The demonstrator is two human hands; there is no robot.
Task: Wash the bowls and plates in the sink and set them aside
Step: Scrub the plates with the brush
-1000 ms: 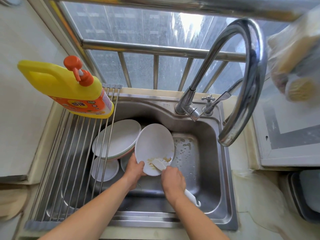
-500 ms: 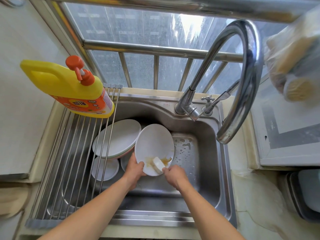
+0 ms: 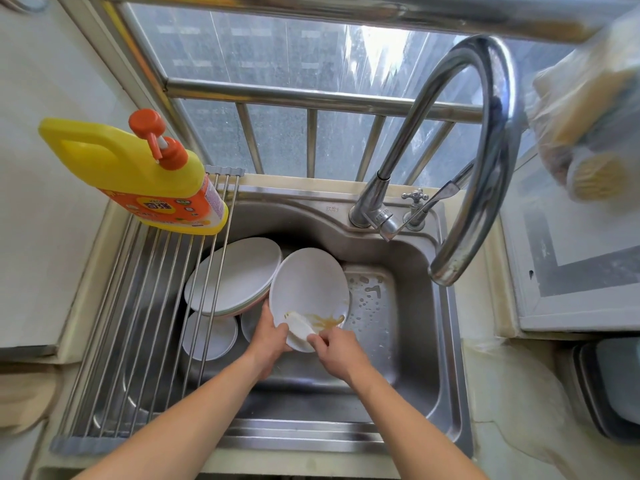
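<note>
Compared with a second before, the right hand [image 3: 337,355] had drawn in toward the plate's near rim, and the long white handle that trailed out toward 5 o'clock was no longer in sight behind the hand. The white scrubber [image 3: 300,329] had shifted from the middle of the brown smear to its left end, at about 7 o'clock on the plate's face. The smear itself now trailed out to the right of the scrubber, toward 4 o'clock.

The white plate [image 3: 308,289] was tilted up over the steel sink [image 3: 446,375], its soiled face toward the camera. The left hand [image 3: 272,341] gripped its lower-left rim, thumb hooked over the face and fingers behind, so the plate rose away from that grip toward 1 o'clock. The right hand's thumb and fingers pinched the near end of the scrubber, which lay flat against the plate just beside the left thumb.

Stacked plates [image 3: 235,275] leaned at the plate's 9 o'clock, partly under the drying rack [image 3: 138,306]. Two more white dishes sat below that stack.
</note>
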